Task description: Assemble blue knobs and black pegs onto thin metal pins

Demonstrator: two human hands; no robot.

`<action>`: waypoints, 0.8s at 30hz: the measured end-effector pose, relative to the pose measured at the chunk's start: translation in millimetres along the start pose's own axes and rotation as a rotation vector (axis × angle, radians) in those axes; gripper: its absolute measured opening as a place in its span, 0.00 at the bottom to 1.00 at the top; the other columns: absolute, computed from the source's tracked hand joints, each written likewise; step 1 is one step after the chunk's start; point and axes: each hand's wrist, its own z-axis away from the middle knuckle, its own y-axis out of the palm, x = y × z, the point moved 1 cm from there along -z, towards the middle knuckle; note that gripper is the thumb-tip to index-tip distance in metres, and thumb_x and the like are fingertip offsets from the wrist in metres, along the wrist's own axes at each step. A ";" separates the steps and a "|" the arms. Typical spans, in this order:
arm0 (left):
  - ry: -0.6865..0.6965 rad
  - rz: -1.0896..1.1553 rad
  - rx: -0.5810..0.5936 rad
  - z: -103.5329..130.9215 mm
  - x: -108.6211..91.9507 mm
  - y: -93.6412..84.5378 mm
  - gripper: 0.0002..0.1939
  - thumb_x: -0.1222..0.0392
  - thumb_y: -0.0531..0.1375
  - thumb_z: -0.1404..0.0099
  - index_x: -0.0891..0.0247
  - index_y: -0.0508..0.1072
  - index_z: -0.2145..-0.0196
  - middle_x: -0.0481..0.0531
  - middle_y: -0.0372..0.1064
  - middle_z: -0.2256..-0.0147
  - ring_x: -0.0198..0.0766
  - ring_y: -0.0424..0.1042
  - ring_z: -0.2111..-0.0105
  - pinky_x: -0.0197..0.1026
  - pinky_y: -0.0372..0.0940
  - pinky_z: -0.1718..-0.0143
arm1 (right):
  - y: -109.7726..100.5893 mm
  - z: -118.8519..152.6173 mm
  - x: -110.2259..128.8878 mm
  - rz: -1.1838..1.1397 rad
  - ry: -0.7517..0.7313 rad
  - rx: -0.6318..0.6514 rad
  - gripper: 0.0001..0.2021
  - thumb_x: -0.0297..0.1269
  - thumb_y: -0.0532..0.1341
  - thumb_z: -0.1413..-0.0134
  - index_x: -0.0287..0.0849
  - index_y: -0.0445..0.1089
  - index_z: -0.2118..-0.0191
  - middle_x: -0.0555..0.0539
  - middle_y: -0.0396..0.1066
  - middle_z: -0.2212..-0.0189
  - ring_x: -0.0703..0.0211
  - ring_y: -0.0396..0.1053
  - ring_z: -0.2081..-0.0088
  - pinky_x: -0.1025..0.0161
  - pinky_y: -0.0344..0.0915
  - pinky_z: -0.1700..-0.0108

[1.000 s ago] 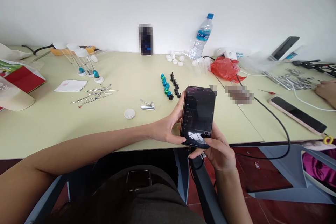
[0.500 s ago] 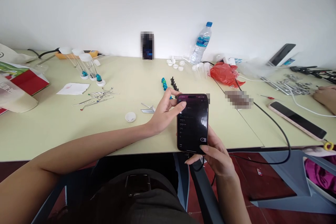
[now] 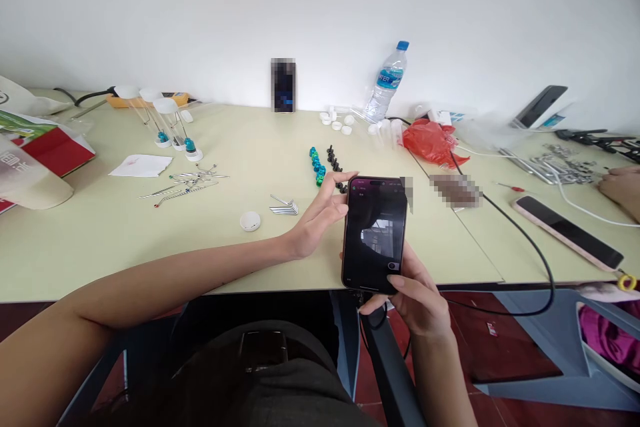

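Observation:
A dark smartphone (image 3: 375, 227) is held upright above the table's front edge, its screen mostly black with a pale reflection. My right hand (image 3: 420, 297) grips its lower right corner, thumb on the front and fingers partly hidden behind. At the upper left corner, my left hand (image 3: 317, 223) pinches the edge, thumb at the side and index finger along the top. Just beyond lie a row of blue and green small parts (image 3: 317, 165) and a row of black ones (image 3: 334, 159). Several bent metal keys (image 3: 284, 205) and a round white cap (image 3: 250, 221) lie left of my left hand.
Thin metal rods (image 3: 193, 183), a paper (image 3: 141, 165) and capped clear tubes (image 3: 173, 127) occupy the left. Against the wall lean another phone (image 3: 283, 87) and a water bottle (image 3: 387, 83). A red bag (image 3: 430, 140), a pink-cased phone (image 3: 567, 230) and another person's hand (image 3: 620, 187) are rightward.
The phone's screen has gone from a text list to a mostly black page. My left thumb has moved off the screen to the phone's edge. The phone sits slightly further right.

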 end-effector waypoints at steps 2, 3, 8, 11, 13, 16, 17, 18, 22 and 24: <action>-0.011 0.019 0.025 2.5 2.6 0.1 0.29 0.51 0.53 0.34 0.58 0.50 0.39 0.55 0.71 0.58 0.44 0.70 0.59 0.49 0.60 0.53 | -0.4 -0.3 -0.6 -0.003 -0.004 0.002 0.35 0.32 0.60 0.48 0.53 0.50 0.35 0.42 0.66 0.47 0.47 0.75 0.63 0.50 0.77 0.74; -0.019 0.030 0.034 3.9 4.1 0.2 0.32 0.51 0.53 0.35 0.58 0.47 0.37 0.56 0.71 0.58 0.45 0.71 0.59 0.50 0.60 0.53 | -0.3 -0.5 -0.7 -0.003 -0.004 0.003 0.35 0.32 0.59 0.48 0.52 0.50 0.35 0.42 0.66 0.48 0.48 0.75 0.63 0.50 0.77 0.73; -0.047 0.092 0.059 9.3 9.9 1.4 0.40 0.50 0.55 0.37 0.56 0.38 0.34 0.57 0.73 0.58 0.49 0.73 0.57 0.53 0.63 0.54 | 1.0 -0.5 -0.3 -0.002 0.008 0.003 0.34 0.31 0.59 0.47 0.53 0.51 0.35 0.43 0.66 0.47 0.50 0.76 0.65 0.49 0.78 0.73; -0.054 0.115 0.056 10.1 10.4 1.7 0.42 0.49 0.57 0.38 0.55 0.38 0.34 0.58 0.73 0.58 0.49 0.73 0.57 0.53 0.64 0.55 | 0.9 0.0 -0.2 0.007 0.011 0.000 0.35 0.32 0.60 0.48 0.52 0.50 0.34 0.41 0.65 0.46 0.47 0.76 0.64 0.49 0.77 0.73; -0.059 0.125 0.054 10.0 10.2 1.6 0.43 0.49 0.58 0.38 0.55 0.38 0.34 0.58 0.73 0.58 0.49 0.73 0.58 0.53 0.65 0.55 | 0.4 0.1 -0.4 0.013 0.007 -0.002 0.35 0.32 0.60 0.48 0.51 0.49 0.34 0.41 0.65 0.47 0.46 0.75 0.63 0.49 0.77 0.74; -0.063 0.121 0.056 9.6 10.5 1.1 0.44 0.48 0.59 0.39 0.54 0.39 0.34 0.58 0.72 0.57 0.48 0.73 0.58 0.52 0.65 0.55 | -0.8 -0.2 -0.9 0.018 0.002 -0.001 0.35 0.33 0.59 0.48 0.51 0.49 0.34 0.40 0.64 0.45 0.49 0.76 0.65 0.49 0.77 0.73; -0.061 0.116 0.058 9.5 10.7 0.9 0.44 0.47 0.58 0.39 0.54 0.38 0.34 0.58 0.72 0.57 0.48 0.73 0.58 0.52 0.65 0.55 | -1.1 -0.3 -1.2 0.017 0.001 0.001 0.35 0.33 0.59 0.47 0.51 0.49 0.34 0.40 0.64 0.45 0.49 0.76 0.65 0.50 0.77 0.73; -0.058 0.110 0.061 9.5 11.0 0.8 0.44 0.47 0.58 0.39 0.54 0.38 0.34 0.58 0.72 0.57 0.49 0.73 0.58 0.52 0.65 0.55 | -1.5 -0.4 -1.4 0.016 0.000 0.002 0.35 0.33 0.59 0.47 0.52 0.49 0.34 0.41 0.63 0.44 0.49 0.76 0.64 0.50 0.77 0.74; -0.047 0.102 0.074 9.8 11.6 0.6 0.43 0.47 0.57 0.38 0.54 0.38 0.34 0.58 0.72 0.57 0.48 0.73 0.58 0.52 0.65 0.55 | -2.2 -0.1 -2.0 0.019 0.001 -0.004 0.34 0.33 0.59 0.47 0.54 0.51 0.35 0.42 0.61 0.43 0.49 0.76 0.66 0.49 0.77 0.74; -0.045 0.104 0.075 10.0 11.1 0.9 0.42 0.48 0.57 0.38 0.54 0.38 0.34 0.58 0.72 0.58 0.48 0.73 0.58 0.52 0.65 0.56 | -2.2 0.1 -2.0 0.039 0.011 -0.008 0.34 0.33 0.59 0.47 0.54 0.50 0.35 0.42 0.62 0.43 0.50 0.76 0.67 0.49 0.77 0.74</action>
